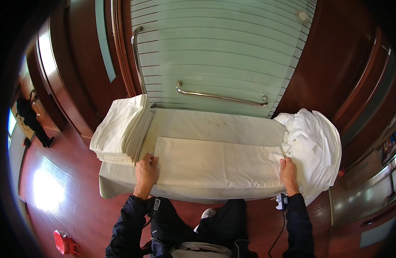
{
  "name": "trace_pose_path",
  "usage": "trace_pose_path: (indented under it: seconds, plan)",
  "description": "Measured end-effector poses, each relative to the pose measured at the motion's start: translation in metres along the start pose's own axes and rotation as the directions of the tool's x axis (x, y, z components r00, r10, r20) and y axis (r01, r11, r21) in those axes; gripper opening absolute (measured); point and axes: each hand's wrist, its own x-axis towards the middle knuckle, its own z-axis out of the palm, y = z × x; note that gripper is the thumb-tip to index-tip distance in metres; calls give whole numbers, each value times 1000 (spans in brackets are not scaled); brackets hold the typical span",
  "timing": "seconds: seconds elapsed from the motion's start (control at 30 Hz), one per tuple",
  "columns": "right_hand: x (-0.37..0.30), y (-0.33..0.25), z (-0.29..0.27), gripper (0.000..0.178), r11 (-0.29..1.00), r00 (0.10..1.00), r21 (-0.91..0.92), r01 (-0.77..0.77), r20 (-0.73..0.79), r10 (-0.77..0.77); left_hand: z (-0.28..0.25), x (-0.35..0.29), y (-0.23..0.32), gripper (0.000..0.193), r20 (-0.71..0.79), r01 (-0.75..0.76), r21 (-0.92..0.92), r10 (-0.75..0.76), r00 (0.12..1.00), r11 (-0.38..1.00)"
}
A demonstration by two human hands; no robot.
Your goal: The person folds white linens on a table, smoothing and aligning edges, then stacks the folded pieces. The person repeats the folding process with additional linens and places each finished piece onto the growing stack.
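Left hand [146,170]: fingers bent and pressed down on the near left corner of the folded cloth [217,165], pinning its edge flat; whether the fingertips pinch the cloth or only press it cannot be told.
Right hand [288,170]: fingers curled at the right end of the same cloth, holding that end down — the two hands sit at opposite ends, which judging by the smooth surface keeps the fold stretched and square.
Folded cloth: a long white rectangle lying flat between the two sets of fingers, on the near half of the table [193,124].
Table: draped in a pale cover, faintly stained beyond the fingers.
Stack of folded cloths [120,129]: just beyond and to the outside of the left fingers, edges roughly squared — likely placed there to stay within one hand's reach.
Heap of loose cloth [312,148]: crumpled white fabric touching the right fingers on their outer side, spilling over the table's end.
Glass door [215,51]: frosted, with metal bars, well beyond the fingers.
Floor [77,189]: polished dark wood; a small red object [64,243] lies behind the left wrist.
Other person [30,116]: standing far off to the left.
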Motion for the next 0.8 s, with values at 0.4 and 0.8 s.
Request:
trace_pose_path:
  seconds: [0.4, 0.8]
  plan:
    - [-51, 23, -72, 30, 936, 923, 227, -268, 338, 182, -63, -46, 4, 36, 280, 259, -239, -189, 941, 936]
    - [-60, 8, -69, 31, 616, 775, 471, -632, 404, 486, -53, -55, 8, 30, 330, 510, -423, -397, 856, 749]
